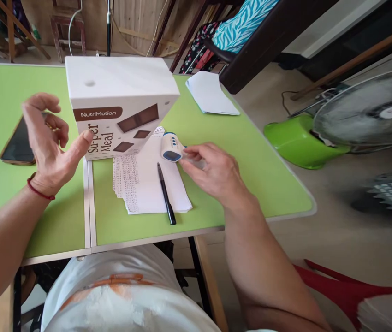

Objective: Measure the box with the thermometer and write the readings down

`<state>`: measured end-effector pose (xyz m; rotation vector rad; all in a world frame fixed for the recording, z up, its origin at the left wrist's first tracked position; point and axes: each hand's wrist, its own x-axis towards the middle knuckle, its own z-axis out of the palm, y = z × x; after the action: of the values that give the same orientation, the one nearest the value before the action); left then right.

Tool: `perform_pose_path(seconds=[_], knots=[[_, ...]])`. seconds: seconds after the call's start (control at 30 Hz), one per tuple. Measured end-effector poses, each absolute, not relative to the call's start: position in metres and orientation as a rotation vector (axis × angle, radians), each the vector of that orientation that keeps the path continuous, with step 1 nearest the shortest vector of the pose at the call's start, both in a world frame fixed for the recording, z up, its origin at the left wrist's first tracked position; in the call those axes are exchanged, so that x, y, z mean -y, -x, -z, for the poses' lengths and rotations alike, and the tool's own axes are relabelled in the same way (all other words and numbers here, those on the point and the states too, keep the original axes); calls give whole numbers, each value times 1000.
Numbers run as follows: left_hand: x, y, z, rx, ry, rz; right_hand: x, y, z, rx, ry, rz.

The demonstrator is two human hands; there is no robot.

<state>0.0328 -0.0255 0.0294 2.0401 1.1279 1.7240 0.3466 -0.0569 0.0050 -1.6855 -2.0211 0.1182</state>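
My right hand (pixel 213 170) is closed round the handle of a small white and blue handheld thermometer (pixel 172 146). The thermometer's dark display faces me, above the right edge of a stack of paper (pixel 147 184). On that stack lies a black pen (pixel 166 196), its lower end reaching past the paper. A white and brown NutriMotion carton (pixel 123 106) is on the table just beyond the papers. My left hand (pixel 52 143) is beside the carton, its fingers apart and curled, with nothing in it. The left thumb overlaps the carton's front; I cannot tell whether it touches.
A phone (pixel 19 143) lies behind my left hand on the green table (pixel 261 184). More white sheets (pixel 211 92) lie near the far right edge. A fan (pixel 386 110) and a green plastic stool (pixel 291 143) are on the floor at right.
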Motion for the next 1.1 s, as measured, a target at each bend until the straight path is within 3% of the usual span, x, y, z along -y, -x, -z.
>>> perform_pose_path(seconds=[0.07,0.13,0.27,0.37,0.5,0.67,0.83,1.1], knots=[[35,-40,-39,-1060,-2130,-1953,71,-330,-9,2050,1747,-276],[49,-49,-45,-921,-2436,-1846,81,-316,-9,2137,1764,-333],[78,-70,-39,-723,-2985,-980,88,-307,-6,2148,1571,-358],[94,-85,-29,-696,-3164,-292,88,-314,-7,1912,1343,-560],[104,-96,-28,-755,-3122,102,91,-315,-8,1616,1040,-871],[108,-96,-29,-762,-3130,163,102,-294,1,1401,886,-1003],[110,-98,-29,-778,-3121,179,107,-284,10,1355,1119,-1134],[111,-99,-35,-812,-3105,242,104,-276,13,1482,1355,-800]])
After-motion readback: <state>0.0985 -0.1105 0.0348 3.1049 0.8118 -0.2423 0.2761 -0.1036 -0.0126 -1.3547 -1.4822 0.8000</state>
